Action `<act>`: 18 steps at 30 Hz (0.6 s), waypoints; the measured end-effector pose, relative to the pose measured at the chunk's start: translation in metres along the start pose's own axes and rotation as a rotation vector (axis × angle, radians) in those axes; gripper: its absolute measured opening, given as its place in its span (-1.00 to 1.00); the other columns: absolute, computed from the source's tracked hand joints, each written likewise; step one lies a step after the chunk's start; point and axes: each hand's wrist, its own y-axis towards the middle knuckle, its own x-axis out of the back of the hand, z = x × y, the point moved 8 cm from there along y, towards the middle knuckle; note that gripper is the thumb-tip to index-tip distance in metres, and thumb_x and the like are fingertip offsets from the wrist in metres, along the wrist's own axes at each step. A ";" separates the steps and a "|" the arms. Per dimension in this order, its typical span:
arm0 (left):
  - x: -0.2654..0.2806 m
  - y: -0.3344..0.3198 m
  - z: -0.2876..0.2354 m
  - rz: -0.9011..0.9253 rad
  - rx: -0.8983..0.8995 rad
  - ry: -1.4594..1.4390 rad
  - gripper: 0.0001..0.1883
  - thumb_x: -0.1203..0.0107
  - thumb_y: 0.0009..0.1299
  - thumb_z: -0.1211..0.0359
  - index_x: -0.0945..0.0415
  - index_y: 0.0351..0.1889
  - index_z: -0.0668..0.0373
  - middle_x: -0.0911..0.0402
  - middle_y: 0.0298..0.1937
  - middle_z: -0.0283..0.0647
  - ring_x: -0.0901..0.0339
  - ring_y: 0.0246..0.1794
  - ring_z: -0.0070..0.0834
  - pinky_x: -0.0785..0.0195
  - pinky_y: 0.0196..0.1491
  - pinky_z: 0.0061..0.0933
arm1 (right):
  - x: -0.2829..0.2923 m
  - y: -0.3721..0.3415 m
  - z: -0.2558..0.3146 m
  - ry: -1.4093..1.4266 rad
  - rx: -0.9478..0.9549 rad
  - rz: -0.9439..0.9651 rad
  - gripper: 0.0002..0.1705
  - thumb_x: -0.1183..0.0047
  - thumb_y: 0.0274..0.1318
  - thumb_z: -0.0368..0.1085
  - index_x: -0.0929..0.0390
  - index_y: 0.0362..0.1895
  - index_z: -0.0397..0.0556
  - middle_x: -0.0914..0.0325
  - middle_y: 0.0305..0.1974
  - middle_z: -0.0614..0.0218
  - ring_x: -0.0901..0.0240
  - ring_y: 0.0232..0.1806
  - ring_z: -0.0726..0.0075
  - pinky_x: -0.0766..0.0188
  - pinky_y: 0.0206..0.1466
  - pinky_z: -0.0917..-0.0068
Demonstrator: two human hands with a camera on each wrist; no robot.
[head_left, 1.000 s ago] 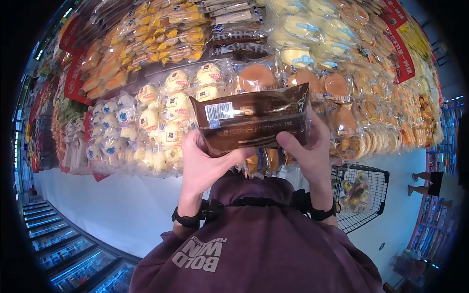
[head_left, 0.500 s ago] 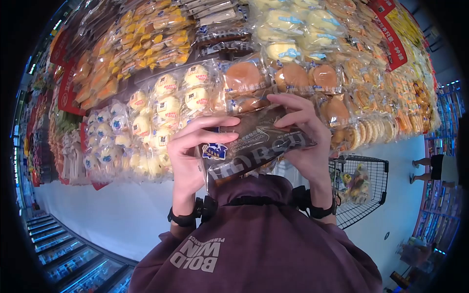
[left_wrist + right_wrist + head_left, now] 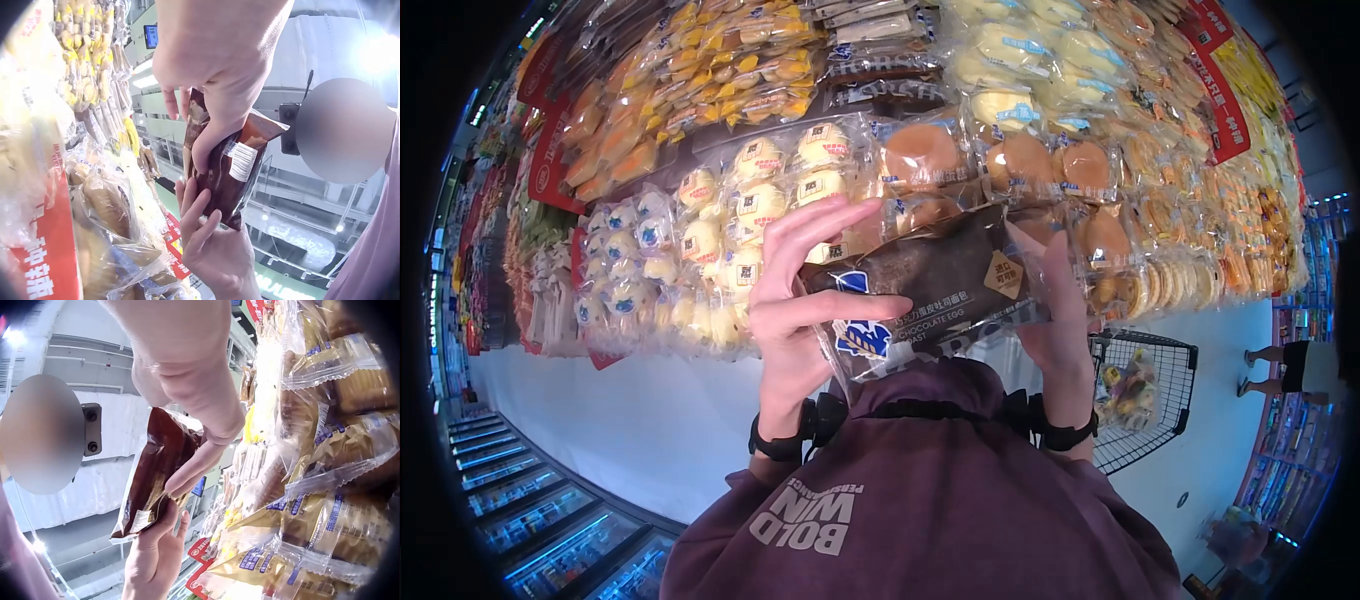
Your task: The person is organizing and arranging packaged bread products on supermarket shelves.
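A dark brown, shiny packet of chocolate egg toast (image 3: 945,275) is held up in front of the chest by both hands, its printed front towards the head camera. My left hand (image 3: 792,300) grips the left end, with a finger across the front beside the blue logo. At the other end, my right hand (image 3: 1060,300) holds the packet; it is blurred in the head view. The left wrist view shows the packet's back (image 3: 226,181) with a white barcode label and a thumb pressed against it. From the right wrist, the brown wrapper (image 3: 159,456) appears between both hands.
Beyond the hands, a display (image 3: 920,150) is heaped with wrapped breads and cakes, including round white buns (image 3: 755,205). Red sign strips (image 3: 1220,110) edge it. A black wire cart (image 3: 1145,400) with bagged goods stands at the right. Another person's legs (image 3: 1268,372) show farther right.
The packet has turned over from its barcode side to its printed front, then tilted so the lettering faces up more. Both hands shifted their fingers around its ends as it turned.
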 end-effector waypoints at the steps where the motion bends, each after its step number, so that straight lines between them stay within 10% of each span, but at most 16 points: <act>1: 0.000 0.002 0.000 -0.007 0.015 0.007 -0.74 -0.41 -0.14 0.32 -0.78 -0.41 -0.11 -0.54 0.18 -0.08 -0.39 0.20 -0.14 -0.32 0.10 -0.22 | -0.005 0.000 0.002 -0.122 0.039 0.072 -0.53 -0.12 0.24 -0.27 -0.40 0.18 -0.21 -0.54 -0.02 0.32 -0.44 -0.03 0.59 -0.38 0.05 0.59; 8: 0.010 -0.007 0.037 -0.391 0.421 -0.333 -0.45 -0.17 0.41 0.25 -0.35 0.28 0.34 -0.58 0.05 -0.09 -0.54 -0.02 -0.46 -0.42 -0.05 -0.57 | -0.010 -0.004 0.017 -0.400 0.208 0.052 -0.54 -0.26 0.07 -0.42 -0.45 0.07 -0.22 -0.58 -0.12 0.38 -0.46 -0.08 0.61 -0.41 0.03 0.61; 11: -0.003 -0.026 0.056 -0.364 0.780 -0.691 -0.57 -0.04 0.51 0.23 -0.40 0.21 0.34 -0.61 -0.09 -0.20 -0.59 -0.18 -0.53 -0.48 -0.15 -0.60 | -0.014 -0.002 0.023 -0.364 0.303 -0.005 -0.56 -0.25 0.07 -0.44 -0.45 0.06 -0.22 -0.58 -0.10 0.33 -0.47 -0.08 0.58 -0.41 0.02 0.59; 18: -0.023 -0.027 0.038 -0.143 0.816 -0.666 -0.72 -0.20 0.34 0.56 -0.52 0.00 0.36 -0.66 -0.15 -0.25 -0.56 -0.25 -0.68 -0.46 -0.19 -0.63 | -0.010 0.003 0.016 -0.374 0.288 -0.002 -0.62 -0.25 0.09 -0.44 -0.44 -0.01 -0.21 -0.57 -0.07 0.30 -0.45 -0.03 0.56 -0.40 0.06 0.55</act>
